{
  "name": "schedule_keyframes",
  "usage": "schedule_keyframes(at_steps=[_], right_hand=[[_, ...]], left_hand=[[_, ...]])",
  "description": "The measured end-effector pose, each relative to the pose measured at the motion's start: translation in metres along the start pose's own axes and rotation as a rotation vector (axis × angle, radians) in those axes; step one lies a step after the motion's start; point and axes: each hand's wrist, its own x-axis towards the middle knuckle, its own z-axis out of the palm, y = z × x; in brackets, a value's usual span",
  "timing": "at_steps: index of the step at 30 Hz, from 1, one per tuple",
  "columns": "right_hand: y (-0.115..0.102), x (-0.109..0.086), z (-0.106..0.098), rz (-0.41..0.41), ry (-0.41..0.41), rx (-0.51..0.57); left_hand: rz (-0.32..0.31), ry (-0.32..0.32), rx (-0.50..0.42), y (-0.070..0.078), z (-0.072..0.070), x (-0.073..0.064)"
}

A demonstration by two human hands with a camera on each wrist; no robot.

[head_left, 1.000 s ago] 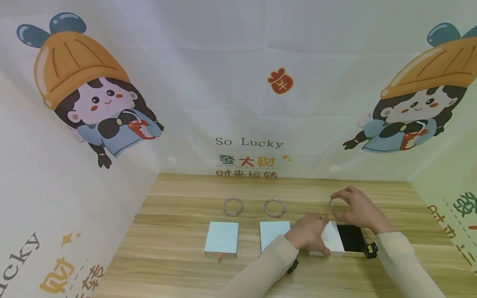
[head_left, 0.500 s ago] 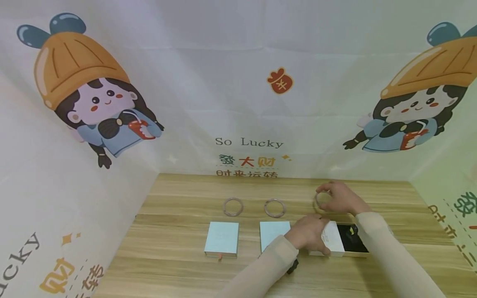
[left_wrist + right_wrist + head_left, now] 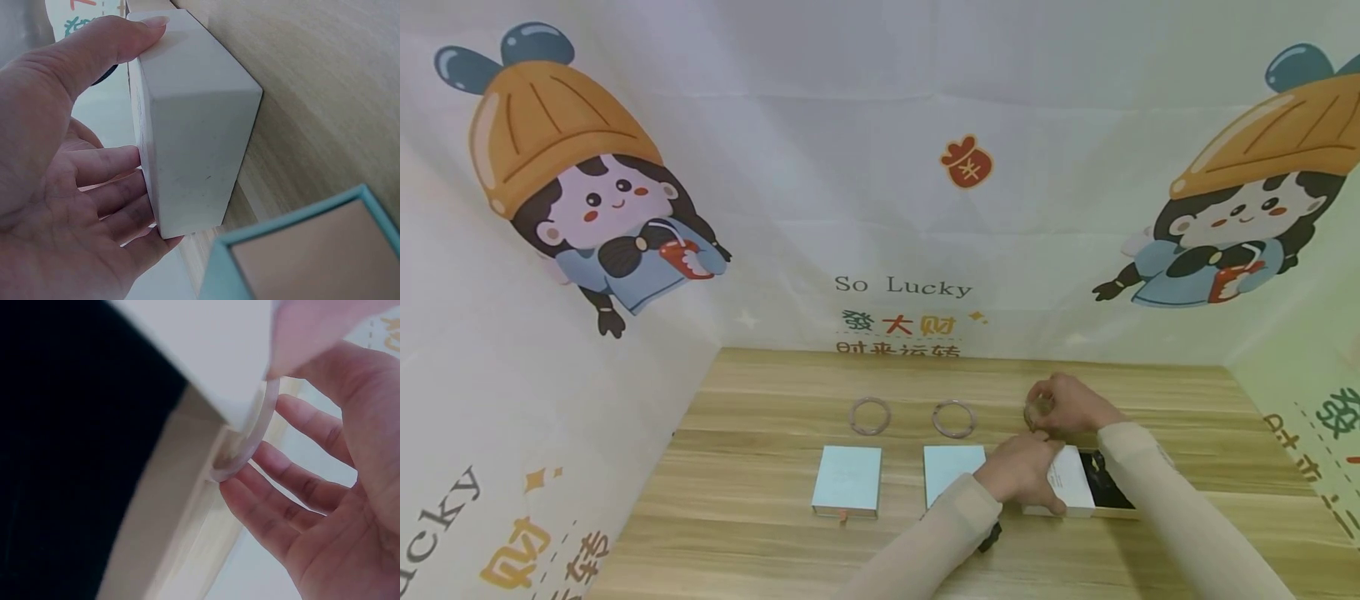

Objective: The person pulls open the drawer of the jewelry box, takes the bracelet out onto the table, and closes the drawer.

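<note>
Head view: the left hand (image 3: pixel 1018 475) grips the white box (image 3: pixel 1070 486), slid partly open. Just behind the box, the right hand (image 3: pixel 1067 404) pinches a bangle (image 3: pixel 1037 410), not yet inside. Two bangles and two shut boxes wait to its left.

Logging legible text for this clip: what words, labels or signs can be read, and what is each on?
"So Lucky": printed on the backdrop.
"發大财": backdrop, beneath it.
Characters below: cut off by the table edge, unreadable.
Red pouch: one character, too blurred.
Print on white box sleeve: too small.
</note>
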Motion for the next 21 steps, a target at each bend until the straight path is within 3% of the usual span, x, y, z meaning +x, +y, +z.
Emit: schedule_keyframes(at_steps=[12, 21], right_hand=[[-0.0067, -0.0018, 0.0037, 0.003, -0.023, -0.068], [-0.0047, -0.0081, 0.0007, 0.000, -0.015, -0.016]], left_hand=[[0.035, 0.032, 0.017, -0.0025, 0.0017, 0.0024], [0.023, 0.006, 0.008, -0.0011, -0.0002, -0.0003]])
